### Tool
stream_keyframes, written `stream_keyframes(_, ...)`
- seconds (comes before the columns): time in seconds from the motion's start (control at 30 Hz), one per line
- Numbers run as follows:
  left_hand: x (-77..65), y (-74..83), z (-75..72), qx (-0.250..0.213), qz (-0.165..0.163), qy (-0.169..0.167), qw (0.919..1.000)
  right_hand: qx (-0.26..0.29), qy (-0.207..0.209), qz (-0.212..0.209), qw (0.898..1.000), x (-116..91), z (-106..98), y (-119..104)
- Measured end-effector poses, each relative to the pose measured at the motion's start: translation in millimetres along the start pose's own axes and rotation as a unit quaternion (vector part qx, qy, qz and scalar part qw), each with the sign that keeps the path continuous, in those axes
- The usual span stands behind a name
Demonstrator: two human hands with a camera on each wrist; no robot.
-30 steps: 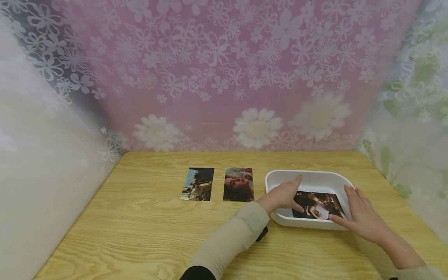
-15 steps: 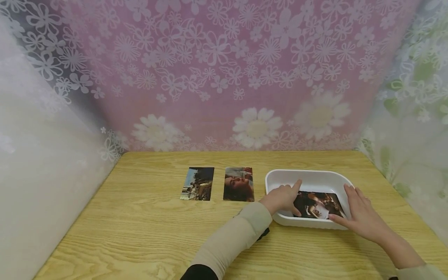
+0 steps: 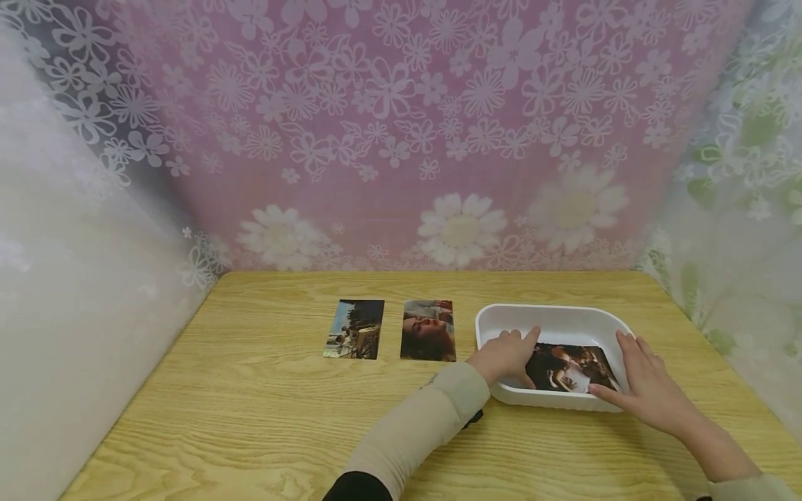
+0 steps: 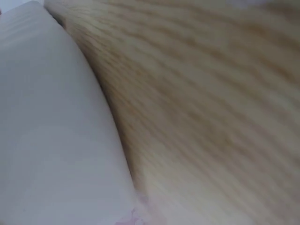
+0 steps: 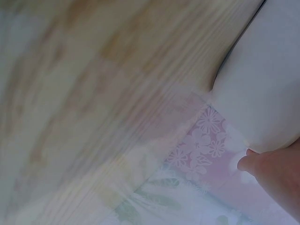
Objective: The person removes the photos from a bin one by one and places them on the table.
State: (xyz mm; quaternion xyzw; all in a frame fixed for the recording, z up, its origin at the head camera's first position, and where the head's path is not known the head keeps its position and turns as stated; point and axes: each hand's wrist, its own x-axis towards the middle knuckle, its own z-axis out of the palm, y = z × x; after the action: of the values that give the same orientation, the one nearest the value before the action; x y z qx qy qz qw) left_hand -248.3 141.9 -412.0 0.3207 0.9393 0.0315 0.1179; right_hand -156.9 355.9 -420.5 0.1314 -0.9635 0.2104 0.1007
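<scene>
A white plastic tray [image 3: 539, 314] stands at the right of the table, with photo prints [image 3: 573, 369] lying in it; the top one shows dark figures. My left hand [image 3: 504, 355] reaches over the tray's left rim to the left end of the prints. Its thumb lies by their near left corner and the index finger stretches past their far edge; the other fingertips are hidden, so I cannot tell whether they pinch a print. My right hand [image 3: 651, 383] grips the tray's right end, thumb over the near rim, fingers along the right wall.
Two more photo prints lie side by side left of the tray: an outdoor scene [image 3: 354, 330] and a close-up portrait [image 3: 428, 330]. The wooden table [image 3: 250, 417] meets a pink flowered curtain [image 3: 376, 139] at the back and pale hangings at both sides.
My left hand has drawn slightly left, its thumb sliding off the top print towards the left edge. My right hand, the tray and the two prints on the table stay put.
</scene>
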Motion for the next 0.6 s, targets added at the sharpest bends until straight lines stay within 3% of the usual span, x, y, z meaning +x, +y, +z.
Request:
stream_keyframes(0.4, 1.5, 2.1, 3.1, 0.026, -0.001, 0.012, 0.9996, -0.007, -0.003, 0.007, 1.000, -0.3, -0.6, -0.1)
stream_keyframes(0.6, 3.2, 2.2, 3.5, 0.037, 0.001, 0.042, 0.9984, -0.009, 0.004, 0.003, 1.000, 0.3, 0.7, 0.3)
